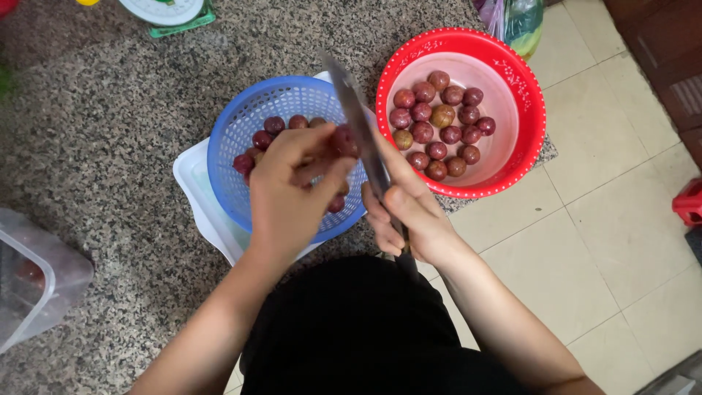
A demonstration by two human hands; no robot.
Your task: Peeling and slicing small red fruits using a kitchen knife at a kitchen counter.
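Blue basket (241,132) and red bowl (526,95) near-touching, narrow gap; knife (358,128) spans gap; worktop (110,110) open left of blue basket.

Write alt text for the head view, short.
Seen from above, a person's left hand holds a dark red round fruit over a blue basket of similar fruit, while the right hand grips a large knife with its blade beside that fruit. The basket sits on a white tray on a speckled stone surface, next to a red basket holding more fruit.
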